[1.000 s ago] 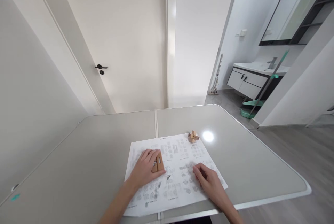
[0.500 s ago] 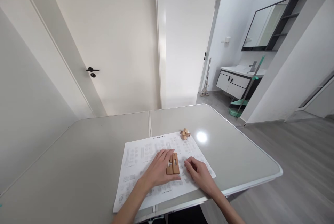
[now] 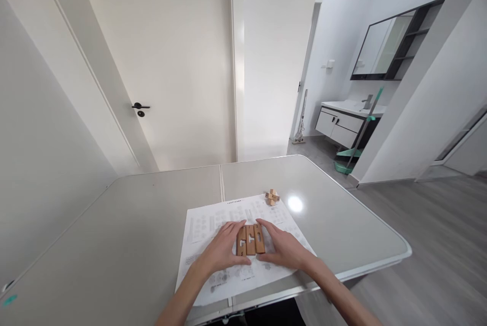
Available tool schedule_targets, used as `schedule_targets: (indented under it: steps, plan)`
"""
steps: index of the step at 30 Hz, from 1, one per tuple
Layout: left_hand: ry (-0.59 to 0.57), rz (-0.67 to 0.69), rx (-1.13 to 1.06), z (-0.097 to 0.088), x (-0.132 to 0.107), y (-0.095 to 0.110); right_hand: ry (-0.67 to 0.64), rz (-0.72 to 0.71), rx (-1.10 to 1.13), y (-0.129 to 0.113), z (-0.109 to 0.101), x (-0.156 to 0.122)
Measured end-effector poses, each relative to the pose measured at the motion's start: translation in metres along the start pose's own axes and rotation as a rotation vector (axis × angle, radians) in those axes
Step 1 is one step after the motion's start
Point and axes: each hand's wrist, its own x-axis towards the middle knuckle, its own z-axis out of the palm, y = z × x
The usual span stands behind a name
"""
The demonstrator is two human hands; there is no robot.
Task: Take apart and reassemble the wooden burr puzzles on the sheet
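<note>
Three notched brown wooden puzzle bars (image 3: 250, 239) lie side by side on a printed instruction sheet (image 3: 205, 224). My left hand (image 3: 221, 251) presses against their left side, fingers curled round the edge. On the right side my right hand (image 3: 282, 248) cups them, thumb and fingers touching the outer bar. A small assembled wooden burr puzzle (image 3: 272, 197) sits at the sheet's far right corner, beyond both hands.
The sheet lies on a grey table (image 3: 133, 224) with a seam down its middle and a rounded right corner. Behind it stand a white door with a black handle (image 3: 140, 108), a bathroom vanity (image 3: 344, 123) and a green broom with dustpan (image 3: 352, 151).
My left hand slid the wooden bars rightward to the sheet's middle. My right hand came in from the right and closed against them. The bars now lie flat as three in a row.
</note>
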Motion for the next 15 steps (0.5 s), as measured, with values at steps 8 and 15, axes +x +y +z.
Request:
schedule_targets:
  steps: [8, 15]
  plan:
    - [0.344, -0.229, -0.682, -0.004, -0.009, 0.007, 0.18, 0.049, 0.155, 0.007, 0.013, -0.014]
    - [0.399, -0.353, -1.547, -0.005, -0.007, 0.041, 0.279, 0.12, 0.261, 0.01, 0.023, -0.017]
